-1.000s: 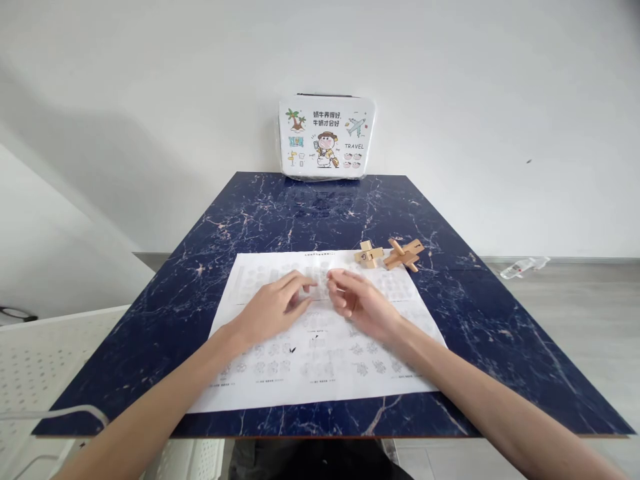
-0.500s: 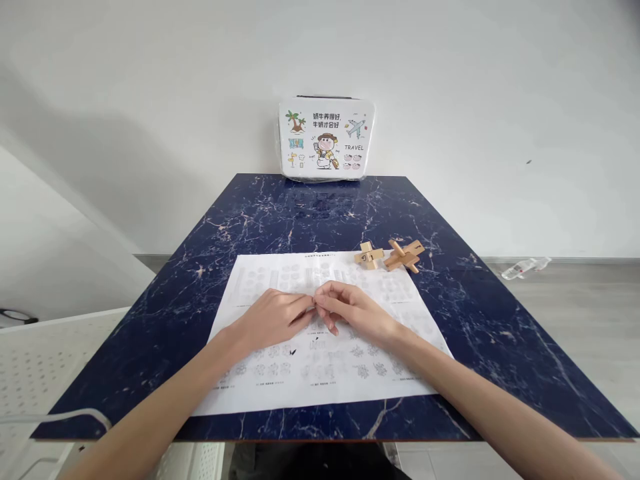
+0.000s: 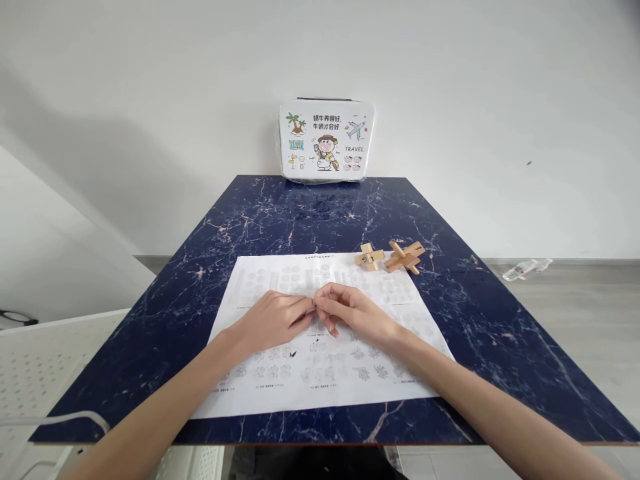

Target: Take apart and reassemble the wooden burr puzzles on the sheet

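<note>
Above a printed sheet of paper, my two hands meet at the fingertips. My left hand has its fingers drawn together, reaching right to touch the other hand. My right hand is curled, thumb and forefinger pinched; anything between the fingertips is too small or hidden to make out. Two small dark bits lie on the sheet just below the hands. Beyond my right hand, at the sheet's far right corner, sit a small cross-shaped wooden block puzzle and a larger interlocking wooden puzzle.
The sheet lies on a dark blue marble-patterned table. A white case with cartoon prints stands at the far edge against the wall. A white cable crosses the near left corner. A clear plastic wrapper lies on the floor, right.
Both hands keep nearly the same pose, fingertips still touching. The whole view has shifted very slightly; the puzzles and sheet stay in place.
</note>
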{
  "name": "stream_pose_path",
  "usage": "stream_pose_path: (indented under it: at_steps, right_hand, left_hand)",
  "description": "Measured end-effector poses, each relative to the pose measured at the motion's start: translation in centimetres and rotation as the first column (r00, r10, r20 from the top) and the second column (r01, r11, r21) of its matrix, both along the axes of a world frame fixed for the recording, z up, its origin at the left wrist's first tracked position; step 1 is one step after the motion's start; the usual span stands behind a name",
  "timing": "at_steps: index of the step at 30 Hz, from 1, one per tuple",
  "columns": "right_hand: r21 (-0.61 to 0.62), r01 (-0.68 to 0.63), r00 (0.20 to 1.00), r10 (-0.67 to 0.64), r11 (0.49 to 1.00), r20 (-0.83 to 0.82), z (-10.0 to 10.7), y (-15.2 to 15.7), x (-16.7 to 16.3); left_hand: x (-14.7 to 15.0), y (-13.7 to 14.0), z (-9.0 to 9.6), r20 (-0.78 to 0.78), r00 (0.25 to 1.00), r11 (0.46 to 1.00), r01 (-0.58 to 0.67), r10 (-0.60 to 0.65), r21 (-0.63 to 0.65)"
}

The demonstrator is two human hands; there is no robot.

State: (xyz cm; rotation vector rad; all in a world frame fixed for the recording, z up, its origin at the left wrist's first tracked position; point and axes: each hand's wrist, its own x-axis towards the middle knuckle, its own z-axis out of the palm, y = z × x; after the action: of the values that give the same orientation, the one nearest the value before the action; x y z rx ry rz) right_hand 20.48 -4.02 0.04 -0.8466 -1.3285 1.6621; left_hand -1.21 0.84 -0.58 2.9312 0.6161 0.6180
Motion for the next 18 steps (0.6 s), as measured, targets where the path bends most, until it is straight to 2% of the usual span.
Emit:
stream_pose_path:
  at_steps: [18]
  right_hand:
    - [0.005,0.001,0.999,-0.001,1.000,0.032,0.30,-0.17,0.03]
  left_hand:
    - [-0.12,0.01,0.02,-0.014,1.000,1.000,0.003,-0.003,0.000]
